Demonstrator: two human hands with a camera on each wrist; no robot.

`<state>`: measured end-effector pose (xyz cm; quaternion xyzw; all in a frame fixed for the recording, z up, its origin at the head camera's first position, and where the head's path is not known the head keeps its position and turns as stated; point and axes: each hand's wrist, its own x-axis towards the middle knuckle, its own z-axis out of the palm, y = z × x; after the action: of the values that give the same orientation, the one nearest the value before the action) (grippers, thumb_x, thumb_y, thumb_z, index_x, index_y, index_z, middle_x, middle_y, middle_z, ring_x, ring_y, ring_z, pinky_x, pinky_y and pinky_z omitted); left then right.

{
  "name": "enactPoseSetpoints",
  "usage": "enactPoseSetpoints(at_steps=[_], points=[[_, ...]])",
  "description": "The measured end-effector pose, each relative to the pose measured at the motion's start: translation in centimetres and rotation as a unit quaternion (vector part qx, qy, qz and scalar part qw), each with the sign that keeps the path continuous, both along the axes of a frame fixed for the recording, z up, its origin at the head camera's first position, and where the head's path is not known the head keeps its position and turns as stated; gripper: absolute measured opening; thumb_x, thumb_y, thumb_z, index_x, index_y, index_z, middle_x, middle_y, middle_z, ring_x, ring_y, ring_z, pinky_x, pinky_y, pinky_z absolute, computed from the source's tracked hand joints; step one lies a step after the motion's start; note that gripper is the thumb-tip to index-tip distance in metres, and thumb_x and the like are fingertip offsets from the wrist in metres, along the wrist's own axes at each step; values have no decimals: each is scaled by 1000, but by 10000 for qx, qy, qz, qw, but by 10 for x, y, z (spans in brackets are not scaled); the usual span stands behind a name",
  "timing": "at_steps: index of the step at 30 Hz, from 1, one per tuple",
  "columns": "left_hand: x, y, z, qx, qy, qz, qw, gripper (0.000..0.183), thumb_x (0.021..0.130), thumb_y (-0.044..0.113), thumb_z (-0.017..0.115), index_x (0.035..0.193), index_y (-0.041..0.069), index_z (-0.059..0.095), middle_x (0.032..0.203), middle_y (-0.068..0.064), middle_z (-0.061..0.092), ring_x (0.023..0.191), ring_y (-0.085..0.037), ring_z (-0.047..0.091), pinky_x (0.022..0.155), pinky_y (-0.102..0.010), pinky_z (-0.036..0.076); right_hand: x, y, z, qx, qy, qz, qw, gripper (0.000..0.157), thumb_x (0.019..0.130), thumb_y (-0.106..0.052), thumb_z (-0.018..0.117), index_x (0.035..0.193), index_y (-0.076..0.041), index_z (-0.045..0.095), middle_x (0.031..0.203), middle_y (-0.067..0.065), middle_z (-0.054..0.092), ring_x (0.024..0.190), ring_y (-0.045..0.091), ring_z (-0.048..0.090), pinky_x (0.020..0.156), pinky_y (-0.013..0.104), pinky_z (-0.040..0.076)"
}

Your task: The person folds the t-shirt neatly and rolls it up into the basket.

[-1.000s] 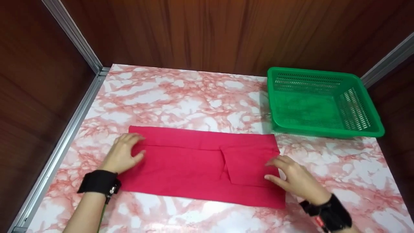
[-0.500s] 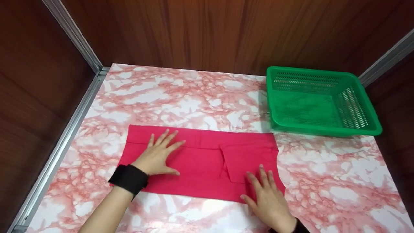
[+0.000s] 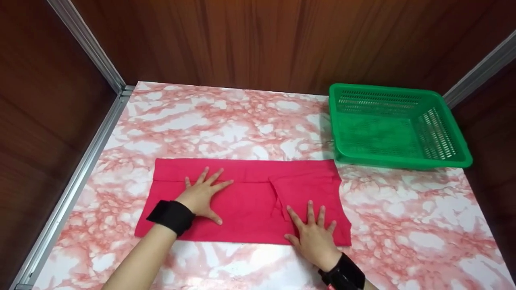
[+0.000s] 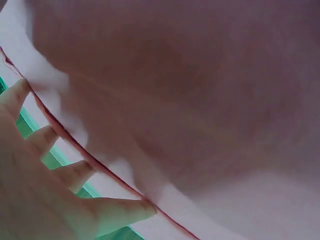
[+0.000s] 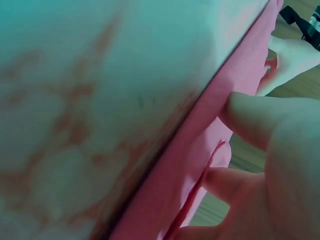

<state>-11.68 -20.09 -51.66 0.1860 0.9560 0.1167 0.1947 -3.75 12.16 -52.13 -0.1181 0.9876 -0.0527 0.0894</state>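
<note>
A red folded garment (image 3: 246, 209) lies flat on the marbled table, roughly a long rectangle with a strip folded along its far side and a smaller folded flap on its right part. My left hand (image 3: 199, 197) rests palm down on its left half, fingers spread. On the right half, my right hand (image 3: 316, 239) lies with spread fingers over the near edge and the flap's lower corner. In the left wrist view the fingertips (image 4: 75, 172) touch the cloth. The right wrist view shows the thumb and fingers on the pink-looking fabric (image 5: 220, 110) near its edge.
A green perforated plastic basket (image 3: 379, 137) stands at the back right, close to the garment's far right corner. Dark wood-grain panels (image 3: 242, 44) with metal corner rails enclose the table (image 3: 225, 121) at the back and sides.
My left hand has moved from the garment's left edge inward onto the cloth and spread out. The right hand has shifted left and nearer from the right edge; the garment's right end has shifted slightly.
</note>
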Motion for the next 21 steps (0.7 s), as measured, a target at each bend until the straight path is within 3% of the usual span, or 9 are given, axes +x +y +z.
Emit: enactPoseSetpoints(at_steps=[11, 21], points=[[-14, -11, 0, 179, -56, 331, 9993, 116, 45, 68, 72, 142, 33, 17, 150, 2, 4, 135, -36, -3, 88, -75, 3, -25, -4, -10, -338, 83, 334, 9988, 67, 82, -53, 52, 140, -31, 26, 145, 25, 10, 127, 54, 7, 85, 76, 13], [-31, -11, 0, 82, -90, 771, 9969, 115, 47, 67, 71, 142, 33, 16, 151, 1, 2, 135, -36, -5, 86, -77, 4, -77, 4, -8, -410, -158, 791, 9959, 67, 83, -54, 49, 140, -33, 21, 147, 23, 3, 129, 51, -1, 90, 74, 8]])
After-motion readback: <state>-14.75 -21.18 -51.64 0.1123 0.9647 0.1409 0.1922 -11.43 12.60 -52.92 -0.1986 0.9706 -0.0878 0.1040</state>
